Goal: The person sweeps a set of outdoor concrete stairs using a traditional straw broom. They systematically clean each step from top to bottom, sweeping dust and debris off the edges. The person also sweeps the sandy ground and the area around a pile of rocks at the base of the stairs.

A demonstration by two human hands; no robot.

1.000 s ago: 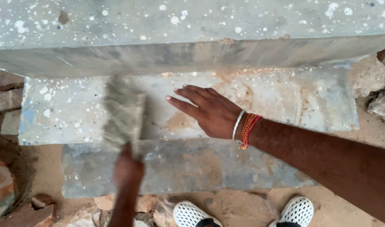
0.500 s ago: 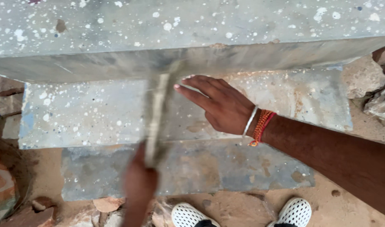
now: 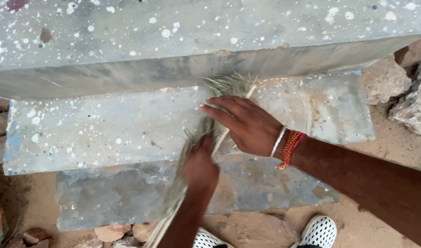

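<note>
The left hand (image 3: 200,166) is closed around a bundle of dry, pale straw-coloured grass stalks bound into a hand broom (image 3: 206,133); the fist grips the bundle near its middle, the stalk ends trailing down past the forearm toward the bottom edge of the view, the bristle end fanned out and blurred against the foot of the upper slab; the broom lies slanted across the middle step, its tips reaching the corner where that step meets the riser above.

The right hand (image 3: 247,125) is open and flat, palm down, fingers (image 3: 217,109) stretched to the left and pressed on the grey, paint-speckled stone slab that forms the middle step (image 3: 95,133); it holds nothing; it lies just beside the broom, with some of the stalks passing under or against its fingers; a white bangle and a band of orange-red threads (image 3: 287,146) sit on its wrist.

Above the middle step runs a thick grey stone slab spattered with white flecks (image 3: 183,27), its front face in shadow; below it lies a lower, darker grey slab with rusty patches (image 3: 128,193); sandy brown ground (image 3: 385,151) surrounds the steps; rough pale rocks (image 3: 398,87) rest at the right; broken reddish stone pieces (image 3: 112,232) lie at the bottom left; two white perforated shoes (image 3: 318,232) show at the lower edge.
</note>
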